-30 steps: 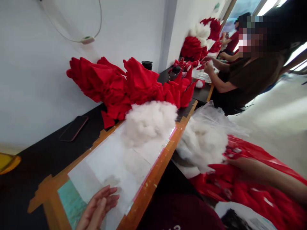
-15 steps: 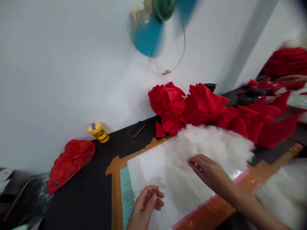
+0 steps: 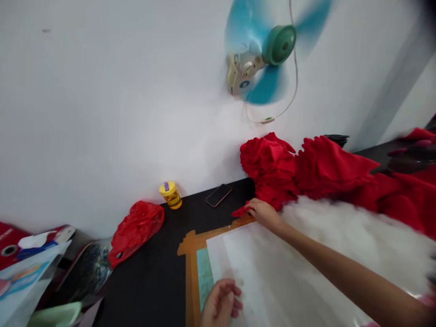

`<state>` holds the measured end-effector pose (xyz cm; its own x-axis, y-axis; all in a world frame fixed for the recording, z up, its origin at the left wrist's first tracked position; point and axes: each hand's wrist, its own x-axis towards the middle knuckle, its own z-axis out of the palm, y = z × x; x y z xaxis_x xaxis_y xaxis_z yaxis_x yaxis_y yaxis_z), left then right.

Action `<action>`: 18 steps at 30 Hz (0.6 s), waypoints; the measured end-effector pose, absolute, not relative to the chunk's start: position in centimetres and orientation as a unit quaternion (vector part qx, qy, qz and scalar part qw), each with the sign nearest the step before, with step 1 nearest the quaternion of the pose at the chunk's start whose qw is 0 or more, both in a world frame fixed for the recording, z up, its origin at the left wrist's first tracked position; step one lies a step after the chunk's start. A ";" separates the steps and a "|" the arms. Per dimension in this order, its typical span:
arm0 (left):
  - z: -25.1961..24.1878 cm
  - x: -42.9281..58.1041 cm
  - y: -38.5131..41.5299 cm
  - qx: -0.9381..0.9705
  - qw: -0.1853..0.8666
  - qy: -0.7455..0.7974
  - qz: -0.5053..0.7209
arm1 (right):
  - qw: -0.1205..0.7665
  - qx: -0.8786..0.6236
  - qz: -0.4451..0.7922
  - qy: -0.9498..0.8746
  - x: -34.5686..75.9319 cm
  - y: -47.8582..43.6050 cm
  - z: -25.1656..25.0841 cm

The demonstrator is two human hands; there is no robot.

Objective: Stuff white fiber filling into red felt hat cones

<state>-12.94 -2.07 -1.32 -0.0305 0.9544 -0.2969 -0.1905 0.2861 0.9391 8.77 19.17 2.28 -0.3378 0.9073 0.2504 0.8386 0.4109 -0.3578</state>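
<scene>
My right hand (image 3: pixel 263 213) reaches across the white sheet (image 3: pixel 272 277) to the near left edge of the pile of red fabric pieces (image 3: pixel 306 170), and its fingers pinch a red piece (image 3: pixel 240 211) lying at the pile's foot. Beside my right forearm lies a heap of white stuffing (image 3: pixel 354 231). My left hand (image 3: pixel 222 305) rests at the bottom of the view on the sheet's near edge, fingers curled with nothing visible in them. The sheet lies on a board edged with orange tape (image 3: pixel 191 254).
On the black tabletop stand a yellow jar (image 3: pixel 170 195), a phone (image 3: pixel 218 195) lying flat and a red plastic bag (image 3: pixel 136 229). A wall fan (image 3: pixel 262 54) spins above. Bags and packaging (image 3: pixel 27 268) crowd the left edge.
The view has swung left and up, away from the other person. My right hand moved from the stuffing at the right, across the white sheet, to the red fabric pile. My left hand curled up.
</scene>
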 end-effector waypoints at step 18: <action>-2.2 -13.0 0.3 0.727 0.207 0.579 0.304 | 0.317 -0.401 0.447 -0.734 5.1 3.4 0.2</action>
<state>-12.99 0.30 -2.19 0.1440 0.9686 0.2025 0.7165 -0.2432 0.6539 5.05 3.38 0.16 -0.4779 0.8718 0.1074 0.3052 0.2795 -0.9103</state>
